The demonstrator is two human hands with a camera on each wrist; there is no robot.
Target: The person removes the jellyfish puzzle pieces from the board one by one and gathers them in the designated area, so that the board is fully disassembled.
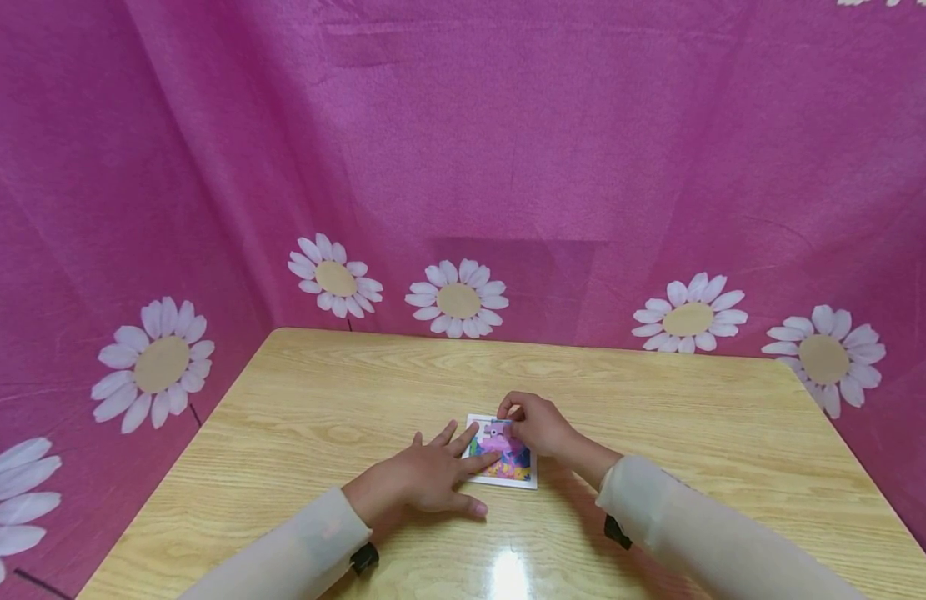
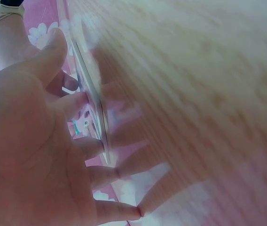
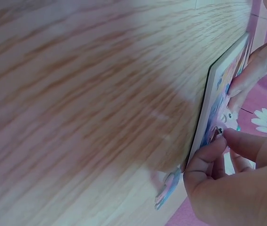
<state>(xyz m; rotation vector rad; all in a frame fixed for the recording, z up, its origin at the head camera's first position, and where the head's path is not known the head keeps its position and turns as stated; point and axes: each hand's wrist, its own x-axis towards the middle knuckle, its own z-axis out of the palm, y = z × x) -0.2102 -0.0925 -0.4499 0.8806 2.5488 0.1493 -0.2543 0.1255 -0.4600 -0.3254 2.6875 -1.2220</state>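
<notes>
A small jigsaw puzzle (image 1: 500, 472) with a white frame and a pink, purple and yellow picture lies flat on the table. My left hand (image 1: 432, 477) is spread wide, some fingertips resting on the puzzle's left part and frame, its thumb off the near side. Over the puzzle's far right part, my right hand (image 1: 539, 427) pinches a small jigsaw piece (image 3: 216, 133) between thumb and fingertips, against the board. Most of that piece is hidden by the fingers. Another loose jigsaw piece (image 3: 168, 189) lies on the table beside the frame, seen in the right wrist view.
The light wooden table (image 1: 342, 392) reaches back to a pink cloth (image 1: 508, 167) printed with white daisies, which hangs behind and along the sides. Light glares off the tabletop near its front.
</notes>
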